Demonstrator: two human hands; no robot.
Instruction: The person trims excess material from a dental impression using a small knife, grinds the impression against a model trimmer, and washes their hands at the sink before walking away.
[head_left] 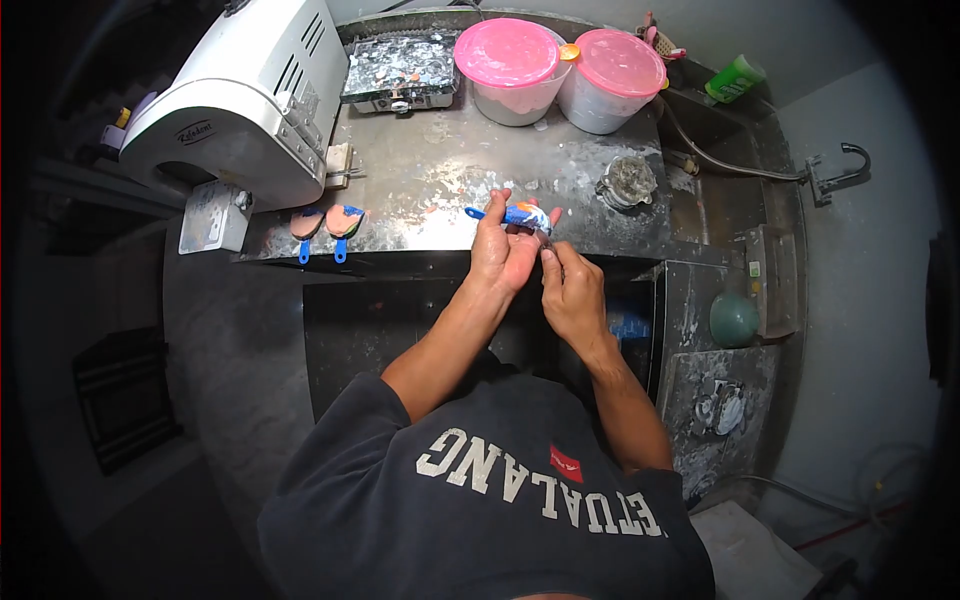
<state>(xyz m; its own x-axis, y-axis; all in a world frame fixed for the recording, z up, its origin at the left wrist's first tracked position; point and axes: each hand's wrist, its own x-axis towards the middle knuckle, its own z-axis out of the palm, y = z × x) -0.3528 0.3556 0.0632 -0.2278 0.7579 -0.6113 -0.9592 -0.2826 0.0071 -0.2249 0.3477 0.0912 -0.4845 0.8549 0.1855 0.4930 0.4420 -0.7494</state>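
My left hand (500,245) is palm up over the counter's front edge, its fingers wrapped around a blue dental impression tray (520,214). The tray's handle points left, and orange and white material shows on it. Close against the tray's right end is my right hand (573,285), with thumb and fingers pinched together. A small dark, thin thing shows at its fingertips, too hidden to name. Two more blue-handled impression trays, the left one (305,228) and the right one (344,224), lie at the counter's front left, filled with pink material.
A white machine (250,90) stands at the left. Behind are a stained box-like device (402,72) and two tubs with pink lids, one (507,52) beside the other (621,63). A clear bowl (630,182) sits right, near a sink (705,205) and tap (840,172).
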